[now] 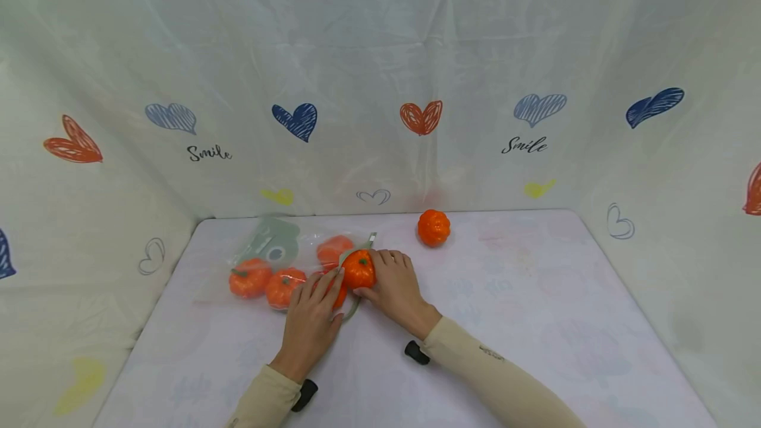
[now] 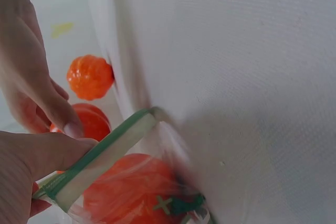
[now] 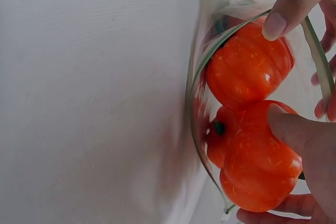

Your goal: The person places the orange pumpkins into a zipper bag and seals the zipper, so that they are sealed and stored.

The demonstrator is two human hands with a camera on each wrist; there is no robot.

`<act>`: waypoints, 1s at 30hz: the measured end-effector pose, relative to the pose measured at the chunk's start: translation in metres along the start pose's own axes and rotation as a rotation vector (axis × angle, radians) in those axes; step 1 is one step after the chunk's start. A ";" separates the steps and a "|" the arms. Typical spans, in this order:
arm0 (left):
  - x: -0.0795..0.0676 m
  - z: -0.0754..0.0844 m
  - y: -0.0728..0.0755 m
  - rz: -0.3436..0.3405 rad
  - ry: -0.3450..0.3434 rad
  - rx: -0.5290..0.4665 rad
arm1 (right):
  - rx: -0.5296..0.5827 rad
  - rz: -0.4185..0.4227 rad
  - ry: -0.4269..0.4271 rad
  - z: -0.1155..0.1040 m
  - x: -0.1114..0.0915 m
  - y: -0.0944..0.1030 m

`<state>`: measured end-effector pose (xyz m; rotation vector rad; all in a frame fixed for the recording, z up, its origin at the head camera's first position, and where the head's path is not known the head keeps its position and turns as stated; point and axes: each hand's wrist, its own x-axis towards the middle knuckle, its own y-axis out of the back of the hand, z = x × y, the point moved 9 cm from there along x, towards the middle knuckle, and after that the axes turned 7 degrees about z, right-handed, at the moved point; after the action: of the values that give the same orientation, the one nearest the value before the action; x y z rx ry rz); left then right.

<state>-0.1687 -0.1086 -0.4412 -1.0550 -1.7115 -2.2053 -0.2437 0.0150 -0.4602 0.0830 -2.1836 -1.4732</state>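
Note:
A clear zip bag with a green-edged mouth lies on the table's left side, several orange toy pumpkins inside it. My left hand pinches the bag's near edge, thumb on the outside in the left wrist view. My right hand grips an orange pumpkin with a green stem, right at the opened mouth. From the right wrist, this gripped pumpkin is just in front of bagged pumpkins, within the curve of the bag's rim. The bag partly blurs its contents.
Another orange pumpkin stands alone near the table's back edge, right of the bag. The white table meets a pale cloth backdrop printed with hearts at the back and sides.

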 end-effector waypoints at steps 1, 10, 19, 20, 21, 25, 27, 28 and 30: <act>0.000 0.000 0.000 0.000 0.000 0.001 | -0.003 0.006 0.000 0.000 0.001 0.000; -0.001 -0.001 -0.001 -0.002 0.001 -0.005 | -0.021 0.058 -0.006 -0.001 0.004 -0.004; -0.001 -0.001 -0.002 -0.003 -0.001 -0.003 | -0.010 0.053 -0.030 0.002 0.005 -0.011; -0.001 -0.001 -0.003 -0.005 0.001 -0.003 | -0.010 0.052 -0.030 0.002 0.004 -0.011; -0.001 -0.001 -0.003 -0.007 0.002 -0.005 | -0.012 0.049 -0.029 0.003 0.004 -0.012; -0.002 0.000 -0.004 -0.011 0.006 -0.007 | -0.009 0.014 -0.030 0.006 0.002 -0.017; -0.001 0.000 -0.004 -0.012 0.006 -0.008 | -0.002 -0.007 -0.029 0.008 0.001 -0.020; -0.001 0.000 -0.004 -0.012 0.005 -0.006 | 0.001 -0.019 -0.027 0.008 0.000 -0.021; -0.001 0.000 -0.003 -0.014 0.004 -0.002 | 0.000 -0.036 -0.019 0.009 0.000 -0.023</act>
<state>-0.1694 -0.1075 -0.4445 -1.0419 -1.7204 -2.2170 -0.2522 0.0135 -0.4828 0.1088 -2.2079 -1.4993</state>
